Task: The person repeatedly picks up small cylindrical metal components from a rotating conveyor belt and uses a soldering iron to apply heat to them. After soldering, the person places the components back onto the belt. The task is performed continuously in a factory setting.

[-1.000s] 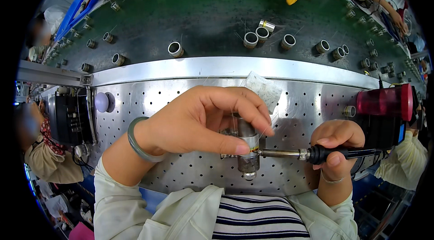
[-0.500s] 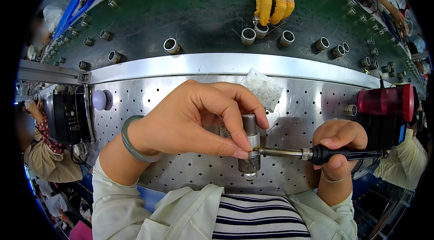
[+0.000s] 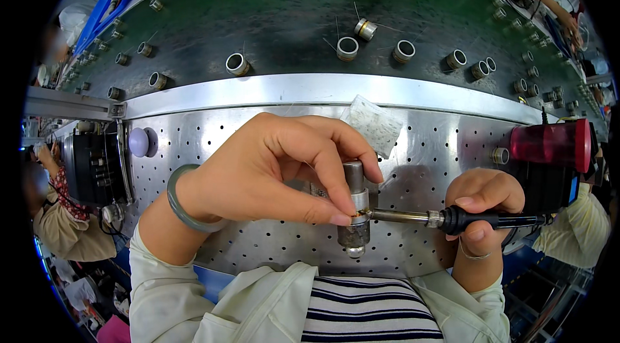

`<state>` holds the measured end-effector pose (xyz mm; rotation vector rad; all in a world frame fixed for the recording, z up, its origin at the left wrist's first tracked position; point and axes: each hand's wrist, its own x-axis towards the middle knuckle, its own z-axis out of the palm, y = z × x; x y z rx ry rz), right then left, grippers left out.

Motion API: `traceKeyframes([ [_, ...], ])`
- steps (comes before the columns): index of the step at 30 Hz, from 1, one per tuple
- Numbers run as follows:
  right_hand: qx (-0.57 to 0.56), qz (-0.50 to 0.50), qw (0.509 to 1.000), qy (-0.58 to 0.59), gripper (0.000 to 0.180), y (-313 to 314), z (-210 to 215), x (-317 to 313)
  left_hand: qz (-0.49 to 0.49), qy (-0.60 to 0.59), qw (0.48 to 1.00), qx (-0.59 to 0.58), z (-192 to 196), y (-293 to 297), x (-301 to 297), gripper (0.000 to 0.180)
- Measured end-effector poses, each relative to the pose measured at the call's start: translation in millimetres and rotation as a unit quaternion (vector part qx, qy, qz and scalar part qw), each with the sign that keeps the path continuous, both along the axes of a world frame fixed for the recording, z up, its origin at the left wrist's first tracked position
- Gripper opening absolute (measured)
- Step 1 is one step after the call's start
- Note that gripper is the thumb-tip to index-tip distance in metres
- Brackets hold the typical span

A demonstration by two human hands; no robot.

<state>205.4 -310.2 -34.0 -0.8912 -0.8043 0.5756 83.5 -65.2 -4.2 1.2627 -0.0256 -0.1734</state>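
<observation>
Perforated metal worktop (image 3: 271, 246) lies beneath a metal cylinder (image 3: 354, 236), long axis running near-to-far, domed end toward the worker. The right hand (image 3: 485, 204) curls around a soldering iron (image 3: 436, 219) pointing left. The left hand (image 3: 278, 168) arches, thumb and forefinger pinched together at the cylinder's side; on what, I can't tell.

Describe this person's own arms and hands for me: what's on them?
The left hand wears no glove, and a thick grey-green bangle circles its wrist. The right hand, also gloveless, has a thin, shiny bracelet at the wrist. Loose, plain off-white sleeves leave both forearms partly bare.
</observation>
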Motion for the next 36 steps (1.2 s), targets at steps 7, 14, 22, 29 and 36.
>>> traceKeyframes([
  [7,-0.006,0.001,1.000,-0.009,0.027,-2,-1,2,0.003,-0.008,1.000,-0.006,-3,-2,2,0.018],
  [14,-0.009,0.006,1.000,-0.011,0.028,-3,0,4,0.008,0.018,1.000,-0.015,-3,-2,3,0.018],
  [22,-0.011,0.005,1.000,0.002,0.028,-4,2,5,-0.026,0.086,0.994,-0.061,3,-3,9,0.052],
  [29,-0.015,0.004,0.999,-0.032,0.028,-6,1,10,-0.018,0.135,0.986,-0.093,8,-6,10,0.060],
  [36,-0.019,-0.003,0.999,-0.050,0.026,-7,0,12,-0.010,0.133,0.988,-0.081,12,-10,12,0.066],
])
